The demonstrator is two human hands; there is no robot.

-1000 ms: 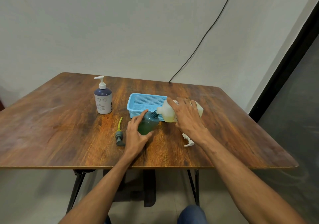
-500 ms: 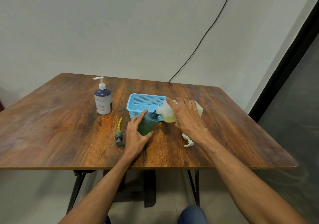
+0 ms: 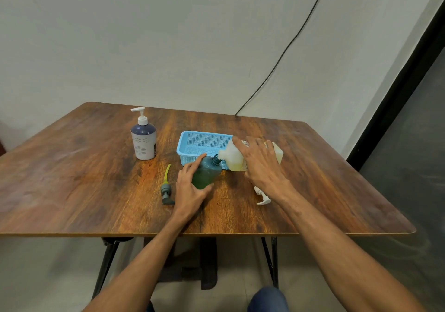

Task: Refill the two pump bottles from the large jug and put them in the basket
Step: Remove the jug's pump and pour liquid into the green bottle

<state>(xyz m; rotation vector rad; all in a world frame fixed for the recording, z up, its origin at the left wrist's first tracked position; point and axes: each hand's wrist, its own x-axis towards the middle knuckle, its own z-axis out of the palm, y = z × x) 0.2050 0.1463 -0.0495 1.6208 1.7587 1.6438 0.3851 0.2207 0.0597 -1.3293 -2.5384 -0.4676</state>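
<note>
With the left hand (image 3: 190, 189) gripping the tilted bottle (image 3: 206, 172) and the right hand (image 3: 261, 165) wrapped round the tipped jug (image 3: 234, 159), any mouth misalignment could spill onto the surface (image 3: 96, 179).

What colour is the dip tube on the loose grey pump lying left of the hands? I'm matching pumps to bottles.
Yellow-green, seen in the head view: the pump lies on the table.

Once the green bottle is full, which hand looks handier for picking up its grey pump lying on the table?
Probably the left hand. It holds the green bottle, and the grey pump lies just to its left. The right hand has its grip on the tilted jug, on the far side of the bottle.
</note>
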